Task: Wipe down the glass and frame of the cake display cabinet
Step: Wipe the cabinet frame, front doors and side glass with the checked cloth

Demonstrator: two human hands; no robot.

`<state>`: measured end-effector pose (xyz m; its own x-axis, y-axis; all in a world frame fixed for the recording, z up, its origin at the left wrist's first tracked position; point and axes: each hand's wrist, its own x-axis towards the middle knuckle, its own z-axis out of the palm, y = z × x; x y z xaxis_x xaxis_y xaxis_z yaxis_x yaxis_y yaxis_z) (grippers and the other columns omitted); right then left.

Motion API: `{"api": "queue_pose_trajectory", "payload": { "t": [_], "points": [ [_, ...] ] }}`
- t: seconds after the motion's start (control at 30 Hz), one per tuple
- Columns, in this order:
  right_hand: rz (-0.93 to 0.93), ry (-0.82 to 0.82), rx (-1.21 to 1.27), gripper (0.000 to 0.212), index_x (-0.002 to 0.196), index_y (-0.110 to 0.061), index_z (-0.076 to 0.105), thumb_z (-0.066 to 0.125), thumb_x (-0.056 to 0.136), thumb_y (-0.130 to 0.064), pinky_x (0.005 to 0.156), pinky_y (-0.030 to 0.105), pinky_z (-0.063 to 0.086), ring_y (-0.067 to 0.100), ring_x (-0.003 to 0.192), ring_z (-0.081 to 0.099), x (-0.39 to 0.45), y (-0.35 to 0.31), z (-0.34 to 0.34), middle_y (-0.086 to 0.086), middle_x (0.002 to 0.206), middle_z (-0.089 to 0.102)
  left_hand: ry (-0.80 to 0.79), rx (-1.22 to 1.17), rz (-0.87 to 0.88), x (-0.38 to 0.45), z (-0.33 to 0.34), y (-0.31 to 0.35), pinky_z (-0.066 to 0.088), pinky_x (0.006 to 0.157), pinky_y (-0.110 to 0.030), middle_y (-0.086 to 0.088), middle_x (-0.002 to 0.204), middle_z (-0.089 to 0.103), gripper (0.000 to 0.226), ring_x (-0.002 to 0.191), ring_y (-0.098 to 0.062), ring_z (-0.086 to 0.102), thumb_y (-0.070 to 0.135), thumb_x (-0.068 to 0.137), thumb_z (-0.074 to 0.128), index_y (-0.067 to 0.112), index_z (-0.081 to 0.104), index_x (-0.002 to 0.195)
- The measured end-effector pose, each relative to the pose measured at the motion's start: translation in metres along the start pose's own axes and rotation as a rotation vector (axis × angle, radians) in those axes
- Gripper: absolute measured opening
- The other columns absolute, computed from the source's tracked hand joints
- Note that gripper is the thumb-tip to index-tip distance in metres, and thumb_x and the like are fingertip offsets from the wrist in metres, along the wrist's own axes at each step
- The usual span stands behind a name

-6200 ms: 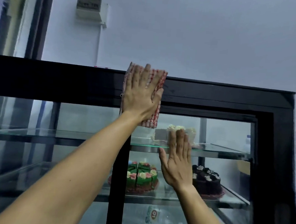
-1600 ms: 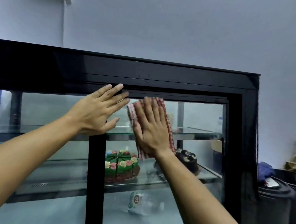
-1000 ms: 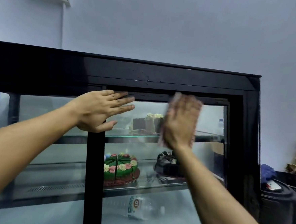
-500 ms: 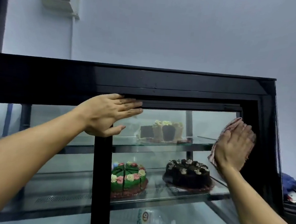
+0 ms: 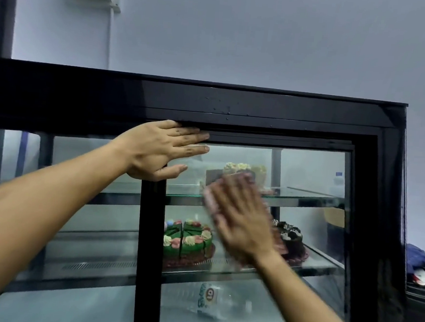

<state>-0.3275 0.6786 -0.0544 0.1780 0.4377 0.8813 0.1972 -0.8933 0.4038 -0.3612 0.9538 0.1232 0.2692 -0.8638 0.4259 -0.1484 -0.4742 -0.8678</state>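
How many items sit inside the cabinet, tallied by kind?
Cakes: 3 (green cake, chocolate cake, cream-topped cake)
Bottles: 1 (plastic bottle lying on the cabinet floor)
Total: 4

Dim, bluish light – right hand (image 5: 242, 220) motion-blurred – edges bowed

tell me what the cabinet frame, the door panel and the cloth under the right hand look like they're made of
Cabinet frame: glossy black, likely painted metal or plastic; it shows sheen and small specks.
Door panel: clear glass; cakes and shelves show through it, with faint reflections.
Cloth: seems a woven fabric with a red and white pattern, but it is motion-blurred under the right hand, so the weave is unclear.
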Motion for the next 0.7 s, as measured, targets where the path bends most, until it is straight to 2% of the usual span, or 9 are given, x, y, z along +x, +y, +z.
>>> {"api": "queue_pose_trajectory", "payload": {
  "t": [0.07,0.17,0.23,0.3,0.37,0.4,0.47,0.53,0.7],
  "points": [
    [0.246,-0.005,-0.061,0.063,0.164,-0.010,0.021,0.012,0.110,-0.040,0.127,0.063,0.012,0.040,0.159,0.010,-0.028,0.071,0.002,0.020,0.172,0.012,0.001,0.027,-0.001,0.000,0.001,0.002,0.018,0.128,-0.040,0.000,0.172,0.010,0.067,0.159,-0.019,0.015,0.055,0.103,0.014,0.032,0.013,0.166],
    [0.877,0.068,0.154,0.071,0.166,-0.012,0.000,0.005,0.106,-0.048,0.129,0.053,-0.006,0.034,0.161,-0.009,-0.074,0.140,-0.003,0.015,0.174,-0.008,0.008,0.056,-0.007,0.001,0.000,0.004,0.020,0.127,-0.041,-0.002,0.171,0.012,0.068,0.159,-0.020,0.017,0.053,0.102,0.017,0.030,0.015,0.166],
    [1.114,0.111,0.210,0.075,0.164,-0.006,0.000,0.011,0.103,-0.047,0.129,0.047,-0.011,0.037,0.160,-0.008,-0.077,0.130,0.000,0.018,0.173,-0.005,0.008,0.069,-0.004,0.001,0.000,0.005,0.021,0.127,-0.041,-0.002,0.172,0.012,0.068,0.159,-0.020,0.018,0.052,0.101,0.019,0.030,0.014,0.166],
    [1.197,0.190,0.180,0.074,0.164,-0.003,0.003,0.013,0.104,-0.045,0.129,0.047,-0.009,0.041,0.160,-0.003,-0.055,0.088,0.001,0.021,0.173,-0.001,0.006,0.068,0.001,0.001,-0.001,0.004,0.022,0.126,-0.042,-0.002,0.172,0.011,0.069,0.159,-0.020,0.018,0.052,0.101,0.020,0.030,0.013,0.166],
    [1.034,0.203,0.182,0.070,0.165,-0.004,0.003,0.014,0.107,-0.042,0.129,0.049,-0.009,0.039,0.160,-0.004,-0.018,0.031,-0.002,0.020,0.173,-0.004,0.008,0.083,-0.012,0.000,-0.002,0.006,0.024,0.125,-0.043,-0.003,0.172,0.012,0.068,0.159,-0.021,0.019,0.050,0.101,0.021,0.029,0.013,0.166],
    [0.819,0.155,0.175,0.068,0.166,-0.006,0.005,0.017,0.109,-0.040,0.129,0.051,-0.007,0.038,0.160,-0.004,-0.003,-0.001,-0.003,0.020,0.173,-0.004,0.003,0.088,-0.018,0.000,-0.003,0.007,0.025,0.124,-0.043,-0.003,0.172,0.013,0.068,0.158,-0.022,0.020,0.049,0.102,0.021,0.029,0.015,0.166],
    [0.260,0.082,0.133,0.064,0.165,-0.011,0.020,0.030,0.109,-0.041,0.129,0.056,0.011,0.037,0.160,0.008,0.010,-0.057,0.003,0.019,0.173,0.011,-0.014,0.089,-0.027,0.000,-0.004,0.011,0.026,0.122,-0.043,-0.005,0.171,0.016,0.066,0.157,-0.024,0.024,0.046,0.102,0.020,0.026,0.019,0.165],
    [-0.066,0.063,0.099,0.065,0.164,-0.015,0.028,0.042,0.107,-0.042,0.125,0.054,0.028,0.033,0.159,0.017,-0.001,-0.090,0.012,0.013,0.171,0.021,-0.021,0.087,-0.034,-0.001,-0.002,0.012,0.025,0.121,-0.043,-0.006,0.171,0.017,0.066,0.157,-0.025,0.025,0.046,0.102,0.021,0.025,0.021,0.165],
    [-0.193,0.027,0.114,0.068,0.163,-0.019,0.031,0.049,0.102,-0.043,0.121,0.050,0.038,0.030,0.159,0.021,-0.064,-0.102,0.027,0.008,0.171,0.025,-0.034,0.133,-0.041,-0.002,0.001,0.014,0.022,0.122,-0.044,-0.004,0.172,0.007,0.071,0.159,-0.025,0.017,0.052,0.101,0.014,0.027,0.010,0.166]
  ]
}}
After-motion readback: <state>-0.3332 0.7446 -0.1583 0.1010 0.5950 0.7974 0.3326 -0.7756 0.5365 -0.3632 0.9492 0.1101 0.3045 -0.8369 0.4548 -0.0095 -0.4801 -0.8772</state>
